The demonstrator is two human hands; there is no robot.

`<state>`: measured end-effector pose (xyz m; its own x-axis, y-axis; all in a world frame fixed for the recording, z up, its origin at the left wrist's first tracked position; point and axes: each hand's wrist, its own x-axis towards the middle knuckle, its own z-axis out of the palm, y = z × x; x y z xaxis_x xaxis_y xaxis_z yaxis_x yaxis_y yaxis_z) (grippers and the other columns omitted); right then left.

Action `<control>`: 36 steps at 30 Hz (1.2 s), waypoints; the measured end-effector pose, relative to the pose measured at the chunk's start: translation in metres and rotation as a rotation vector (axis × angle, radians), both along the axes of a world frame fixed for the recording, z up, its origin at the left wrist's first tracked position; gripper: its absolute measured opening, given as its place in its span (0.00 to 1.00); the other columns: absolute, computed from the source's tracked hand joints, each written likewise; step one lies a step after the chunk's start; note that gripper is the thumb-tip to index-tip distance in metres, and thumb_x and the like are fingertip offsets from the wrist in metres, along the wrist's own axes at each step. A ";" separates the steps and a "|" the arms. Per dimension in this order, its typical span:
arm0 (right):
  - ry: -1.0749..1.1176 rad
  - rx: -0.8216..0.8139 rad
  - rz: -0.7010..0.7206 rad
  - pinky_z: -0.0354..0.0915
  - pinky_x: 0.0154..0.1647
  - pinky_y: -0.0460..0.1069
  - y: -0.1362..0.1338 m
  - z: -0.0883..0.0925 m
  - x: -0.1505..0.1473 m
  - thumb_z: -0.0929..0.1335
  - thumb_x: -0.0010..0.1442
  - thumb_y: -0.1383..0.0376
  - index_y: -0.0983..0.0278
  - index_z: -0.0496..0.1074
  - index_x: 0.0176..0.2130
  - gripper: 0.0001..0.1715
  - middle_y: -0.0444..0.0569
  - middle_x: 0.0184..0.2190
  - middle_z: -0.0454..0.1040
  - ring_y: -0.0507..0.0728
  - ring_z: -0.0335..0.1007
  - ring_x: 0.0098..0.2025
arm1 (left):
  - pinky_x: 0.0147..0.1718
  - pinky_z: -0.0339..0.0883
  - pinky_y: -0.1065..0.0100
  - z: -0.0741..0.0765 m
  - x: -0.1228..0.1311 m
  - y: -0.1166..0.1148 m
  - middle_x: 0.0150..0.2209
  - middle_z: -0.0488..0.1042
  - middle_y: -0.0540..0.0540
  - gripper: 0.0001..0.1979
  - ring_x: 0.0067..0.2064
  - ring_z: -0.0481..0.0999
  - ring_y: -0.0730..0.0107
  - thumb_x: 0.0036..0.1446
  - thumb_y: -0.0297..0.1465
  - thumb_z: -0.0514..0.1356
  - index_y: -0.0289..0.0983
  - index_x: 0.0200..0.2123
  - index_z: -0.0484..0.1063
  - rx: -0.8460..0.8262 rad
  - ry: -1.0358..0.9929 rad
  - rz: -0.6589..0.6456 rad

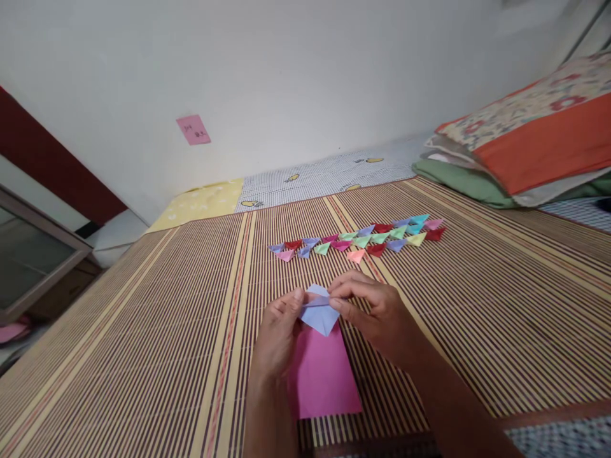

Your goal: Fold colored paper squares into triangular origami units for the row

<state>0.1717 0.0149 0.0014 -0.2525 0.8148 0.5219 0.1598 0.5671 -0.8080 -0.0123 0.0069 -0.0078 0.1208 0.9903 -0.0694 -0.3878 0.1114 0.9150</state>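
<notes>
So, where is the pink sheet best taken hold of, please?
Probably its near right corner, from the person's side. The pink sheet lies flat on the mat; its far end is under the left hand and right hand holding the blue paper, its left edge under the left forearm.

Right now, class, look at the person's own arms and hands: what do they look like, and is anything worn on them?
Both the left hand and the right hand are bare: no gloves, and no ring, watch or bracelet shows. The left forearm and right forearm are bare too, with no sleeve in view down to the picture's bottom edge.
</notes>
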 end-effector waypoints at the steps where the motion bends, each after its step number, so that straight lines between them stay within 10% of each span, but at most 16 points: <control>1: 0.007 -0.016 -0.008 0.67 0.46 0.52 0.000 0.000 -0.001 0.69 0.66 0.67 0.62 0.75 0.34 0.08 0.47 0.36 0.75 0.57 0.73 0.43 | 0.34 0.65 0.71 0.000 0.001 0.000 0.28 0.78 0.45 0.19 0.30 0.71 0.72 0.58 0.45 0.68 0.32 0.34 0.84 0.001 -0.005 -0.002; 18: 0.005 -0.066 -0.101 0.67 0.39 0.52 0.000 0.000 -0.005 0.66 0.68 0.65 0.62 0.74 0.35 0.09 0.47 0.34 0.75 0.57 0.72 0.37 | 0.33 0.65 0.71 0.003 0.001 -0.002 0.28 0.78 0.44 0.14 0.29 0.72 0.71 0.56 0.39 0.70 0.31 0.35 0.83 -0.030 0.061 -0.042; 36: -0.058 0.260 -0.170 0.68 0.54 0.58 -0.008 0.014 0.001 0.69 0.63 0.71 0.59 0.73 0.42 0.09 0.50 0.43 0.75 0.61 0.73 0.50 | 0.31 0.67 0.69 0.010 0.002 -0.002 0.26 0.80 0.43 0.16 0.28 0.75 0.69 0.52 0.40 0.72 0.30 0.32 0.83 -0.006 0.007 0.101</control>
<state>0.1723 0.0066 0.0151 -0.1600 0.6887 0.7072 0.3113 0.7151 -0.6259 -0.0105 0.0051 0.0027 0.0199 0.9969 -0.0759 -0.3910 0.0776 0.9171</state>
